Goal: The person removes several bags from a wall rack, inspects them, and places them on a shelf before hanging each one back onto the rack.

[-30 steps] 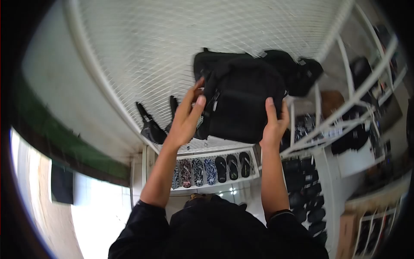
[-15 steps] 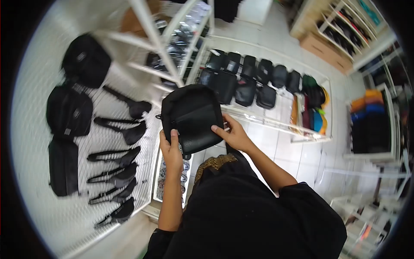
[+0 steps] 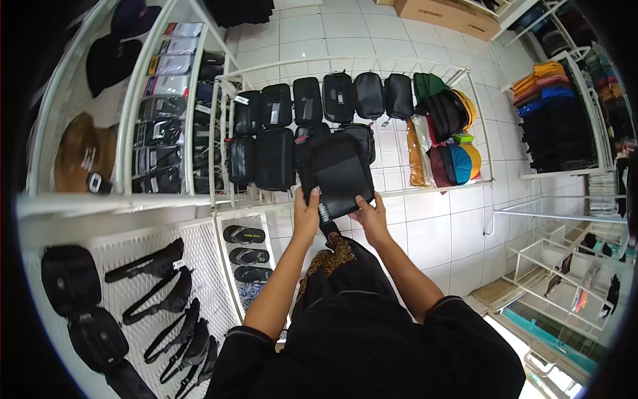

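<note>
A small black bag (image 3: pixel 339 174) with a smooth front panel is held up in front of my body. My left hand (image 3: pixel 307 213) grips its lower left edge, thumb on the front. On the other side, my right hand (image 3: pixel 369 214) closes on the lower right corner, also thumb in front. A strap hangs down at the bag's left. Beyond it is a white wire rack (image 3: pixel 392 189) with rows of black pouches (image 3: pixel 274 158), some partly hidden by the bag.
Colourful caps (image 3: pixel 458 163) lie at the rack's right end. Sling bags (image 3: pixel 176 292) and backpacks (image 3: pixel 72 279) hang on the mesh panel at left. Sandals (image 3: pixel 244 234) stand below the rack. Folded clothes (image 3: pixel 555 126) are stacked at right, and a brown hat (image 3: pixel 85 153) sits on the left shelf.
My view has turned from the mesh panel towards the rack. Both hands have carried the black bag along, and it now overlaps the front row of pouches.
</note>
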A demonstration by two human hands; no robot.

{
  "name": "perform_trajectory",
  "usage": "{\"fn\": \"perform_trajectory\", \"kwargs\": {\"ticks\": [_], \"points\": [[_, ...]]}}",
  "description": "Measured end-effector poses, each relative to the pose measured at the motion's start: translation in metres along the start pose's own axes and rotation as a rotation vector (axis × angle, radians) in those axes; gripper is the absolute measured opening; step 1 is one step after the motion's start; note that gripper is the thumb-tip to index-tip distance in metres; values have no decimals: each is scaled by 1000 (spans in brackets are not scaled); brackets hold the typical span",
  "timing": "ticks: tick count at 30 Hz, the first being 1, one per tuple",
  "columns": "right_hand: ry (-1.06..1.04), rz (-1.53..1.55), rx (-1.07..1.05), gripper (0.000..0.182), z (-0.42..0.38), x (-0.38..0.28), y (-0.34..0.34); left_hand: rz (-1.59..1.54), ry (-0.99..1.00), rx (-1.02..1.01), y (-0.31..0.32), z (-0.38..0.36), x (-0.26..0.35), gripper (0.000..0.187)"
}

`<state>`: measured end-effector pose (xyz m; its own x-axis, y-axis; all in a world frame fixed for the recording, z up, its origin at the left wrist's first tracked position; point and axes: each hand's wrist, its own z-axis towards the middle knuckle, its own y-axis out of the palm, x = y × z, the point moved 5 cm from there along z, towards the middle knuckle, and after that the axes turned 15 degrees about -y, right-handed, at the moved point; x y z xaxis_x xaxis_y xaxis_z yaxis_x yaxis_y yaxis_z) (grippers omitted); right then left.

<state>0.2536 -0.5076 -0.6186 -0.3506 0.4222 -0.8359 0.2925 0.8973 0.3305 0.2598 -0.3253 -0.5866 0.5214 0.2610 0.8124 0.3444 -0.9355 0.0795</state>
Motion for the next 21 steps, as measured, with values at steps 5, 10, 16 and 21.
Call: {"fn": "perform_trajectory", "kwargs": {"ticks": [5, 10, 16, 21], "points": [[43, 29, 168, 62, 86, 21, -42, 248, -205, -118, 32, 76, -46, 58], [4, 13, 322, 62, 165, 54, -66, 413, -183, -190, 51, 99, -53, 56], [42, -80, 447, 59, 218, 99, -82, 504, -236, -194, 57, 115, -75, 54], [88, -20, 426, 74, 242, 131, -84, 512, -363, -193, 57, 122, -81, 53]]}}
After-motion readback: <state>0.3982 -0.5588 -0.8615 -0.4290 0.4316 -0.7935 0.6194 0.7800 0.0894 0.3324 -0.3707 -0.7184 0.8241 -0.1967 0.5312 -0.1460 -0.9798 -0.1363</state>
